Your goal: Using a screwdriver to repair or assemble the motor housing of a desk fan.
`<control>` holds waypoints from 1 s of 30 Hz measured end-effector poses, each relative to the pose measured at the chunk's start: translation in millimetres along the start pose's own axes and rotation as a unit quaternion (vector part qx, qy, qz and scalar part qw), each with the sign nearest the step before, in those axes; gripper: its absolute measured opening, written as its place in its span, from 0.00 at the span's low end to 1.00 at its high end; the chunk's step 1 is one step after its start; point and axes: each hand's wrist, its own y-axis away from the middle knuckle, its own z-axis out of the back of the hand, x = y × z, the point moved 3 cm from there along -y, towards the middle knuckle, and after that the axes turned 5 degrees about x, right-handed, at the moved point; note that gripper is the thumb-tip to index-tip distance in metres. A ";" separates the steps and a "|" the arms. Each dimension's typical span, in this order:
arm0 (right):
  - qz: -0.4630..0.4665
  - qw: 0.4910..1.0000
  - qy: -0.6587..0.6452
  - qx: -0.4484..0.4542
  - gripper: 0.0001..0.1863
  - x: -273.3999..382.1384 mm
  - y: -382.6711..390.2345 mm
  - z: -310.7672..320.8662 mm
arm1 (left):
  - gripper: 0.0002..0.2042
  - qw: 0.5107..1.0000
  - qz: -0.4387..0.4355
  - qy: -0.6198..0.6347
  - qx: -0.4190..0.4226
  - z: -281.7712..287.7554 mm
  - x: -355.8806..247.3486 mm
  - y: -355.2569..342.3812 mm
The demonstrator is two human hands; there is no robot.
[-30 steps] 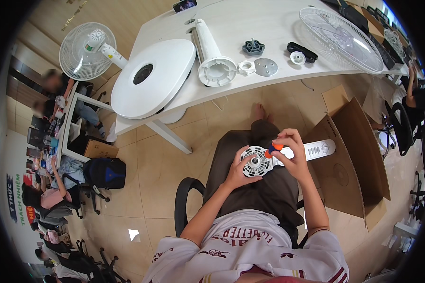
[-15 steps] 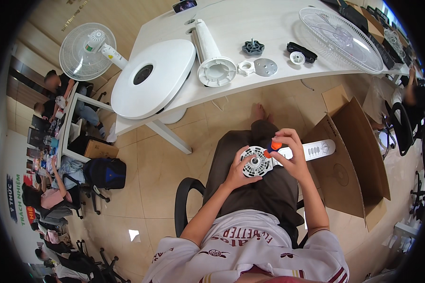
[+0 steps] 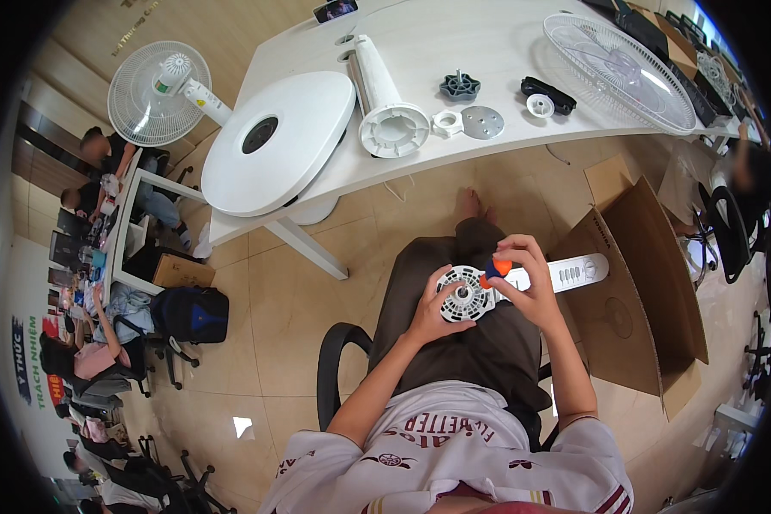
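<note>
On my lap lies a fan motor head (image 3: 463, 293), a round white slotted housing with a dark shaft at its middle. My left hand (image 3: 438, 315) is closed round the housing's left and lower rim. A white fan neck with a button panel (image 3: 576, 272) stretches right from the housing. My right hand (image 3: 528, 276) pinches an orange and dark blue screwdriver (image 3: 498, 269) between thumb and fingers, above the join of housing and neck. Its handle shows; the tip is hard to make out and seems to be at the housing's right edge.
Ahead on the white table (image 3: 300, 53) are a round fan base (image 3: 223, 167), a white tube stand (image 3: 377, 81), a dark knob (image 3: 460, 86), a metal plate (image 3: 483, 122) and a fan grille (image 3: 612, 73). An open cardboard box (image 3: 612, 300) stands right of my legs.
The screwdriver in my right hand has turned or tilted slightly, so more of its orange handle end shows. My left hand and the motor head have stayed put.
</note>
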 end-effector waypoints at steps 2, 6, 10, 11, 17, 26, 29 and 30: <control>-0.011 0.999 0.025 0.021 0.23 -4.5 4.0 1.5 | 0.43 1.000 0.002 0.001 0.003 -0.5 -1.3 -1.0; -0.020 0.999 0.004 0.036 0.23 -5.4 2.3 1.3 | 0.41 1.000 0.001 -0.001 0.000 0.4 -2.2 -0.8; -0.021 1.000 -0.017 0.015 0.24 -6.8 1.2 1.0 | 0.42 1.000 -0.004 -0.008 -0.002 0.3 -1.5 -0.9; -0.016 1.000 -0.021 0.015 0.24 -7.5 1.5 1.0 | 0.42 1.000 -0.004 -0.008 -0.002 0.1 -1.6 -0.8; 0.001 0.999 0.037 0.008 0.22 -5.5 5.0 2.4 | 0.41 1.000 -0.002 -0.005 0.000 -0.3 -1.3 -1.0; -0.011 1.000 -0.015 -0.004 0.21 -5.5 1.5 0.6 | 0.41 1.000 -0.004 -0.003 -0.003 -0.3 -0.5 0.1; 0.000 1.000 -0.014 -0.006 0.20 3.2 -1.6 -1.2 | 0.41 1.000 0.000 -0.004 -0.002 0.1 0.4 0.6; 0.000 1.000 -0.014 -0.006 0.20 3.0 -0.4 -0.9 | 0.41 1.000 -0.004 -0.004 -0.003 0.0 0.2 0.2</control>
